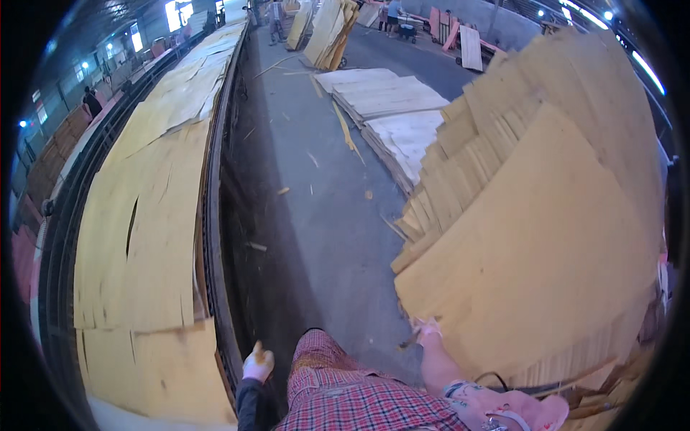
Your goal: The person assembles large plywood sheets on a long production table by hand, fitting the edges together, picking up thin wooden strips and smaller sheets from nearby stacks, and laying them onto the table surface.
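At the right, my right hand point(428, 330), in a light glove, is closed on the near left corner of a large tan wood veneer sheet point(532, 251). This sheet lies on top of a tall, slanting stack of veneer sheets point(460, 165) with ragged, stepped edges. My left hand point(259, 363), in a pale glove with yellowed fingertips, hangs low beside the conveyor's edge. Its fingers are curled and I see nothing in them. Along the left runs a long conveyor point(215, 237) covered with veneer sheets point(144, 237), some split or cracked.
A low stack of paler veneer point(388, 97) lies on the floor beyond the tall one. Wood scraps point(345, 129) litter the grey aisle point(316, 237). Leaning veneer bundles point(330, 36) stand farther off. Other people point(392, 14) are in the distance, one point(92, 103) left of the conveyor.
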### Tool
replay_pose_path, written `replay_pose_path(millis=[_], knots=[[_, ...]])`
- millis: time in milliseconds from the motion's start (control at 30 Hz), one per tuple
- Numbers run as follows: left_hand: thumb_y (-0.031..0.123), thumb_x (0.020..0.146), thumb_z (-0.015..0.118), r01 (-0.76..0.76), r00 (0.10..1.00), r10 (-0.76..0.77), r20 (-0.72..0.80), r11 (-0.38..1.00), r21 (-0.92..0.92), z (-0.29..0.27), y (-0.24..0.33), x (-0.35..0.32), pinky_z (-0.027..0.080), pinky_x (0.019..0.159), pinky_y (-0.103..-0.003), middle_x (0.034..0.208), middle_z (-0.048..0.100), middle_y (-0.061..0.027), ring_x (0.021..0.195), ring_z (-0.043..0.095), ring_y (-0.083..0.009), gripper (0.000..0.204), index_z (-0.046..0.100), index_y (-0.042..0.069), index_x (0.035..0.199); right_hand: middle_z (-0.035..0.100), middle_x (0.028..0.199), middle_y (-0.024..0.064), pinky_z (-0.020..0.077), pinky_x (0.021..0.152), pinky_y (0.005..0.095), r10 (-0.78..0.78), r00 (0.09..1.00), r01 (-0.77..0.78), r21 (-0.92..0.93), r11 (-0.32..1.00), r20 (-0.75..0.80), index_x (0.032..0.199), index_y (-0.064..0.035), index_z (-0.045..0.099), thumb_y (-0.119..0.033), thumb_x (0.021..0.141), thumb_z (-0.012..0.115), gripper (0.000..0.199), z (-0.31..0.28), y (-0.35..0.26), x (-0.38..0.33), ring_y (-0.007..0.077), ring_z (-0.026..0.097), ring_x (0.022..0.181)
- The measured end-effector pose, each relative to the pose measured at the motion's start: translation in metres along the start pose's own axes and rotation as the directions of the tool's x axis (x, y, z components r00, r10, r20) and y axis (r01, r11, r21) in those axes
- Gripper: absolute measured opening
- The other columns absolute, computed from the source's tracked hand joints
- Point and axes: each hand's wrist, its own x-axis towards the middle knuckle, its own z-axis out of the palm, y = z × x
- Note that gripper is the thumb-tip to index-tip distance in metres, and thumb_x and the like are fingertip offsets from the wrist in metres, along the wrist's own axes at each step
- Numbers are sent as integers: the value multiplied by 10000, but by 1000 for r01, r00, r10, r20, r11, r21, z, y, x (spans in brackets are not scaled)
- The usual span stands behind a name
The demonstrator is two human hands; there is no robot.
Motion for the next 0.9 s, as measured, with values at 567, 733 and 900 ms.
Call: replay_pose_path(millis=[567,733,900], knots=[[300,800,487,-425,898,395,192,892,154,-50,463,592,464,707,-418,839,622,-210,814,608,-351,512,445,25,1230,597,1022,143,481,533,246,-82,996,75,855,514,-38,1100,12,510,-573,856,385,646,171,-452,356,303,576,937],[296,818,491,-470,855,459,244,882,-12,6,588,748,471,631,-376,704,610,-133,674,615,-277,294,539,65,993,590,1038,155,519,594,269,-23,997,71,983,167,-68,1130,21,483,-593,849,365,685,168,-542,504,304,550,994],[298,830,588,-387,904,288,317,867,315,39,630,860,461,626,-275,714,591,-21,659,551,-98,327,591,114,1100,451,1266,165,506,682,264,17,996,91,993,78,-92,1289,-6,322,-595,869,290,724,182,-645,646,332,448,1148]])
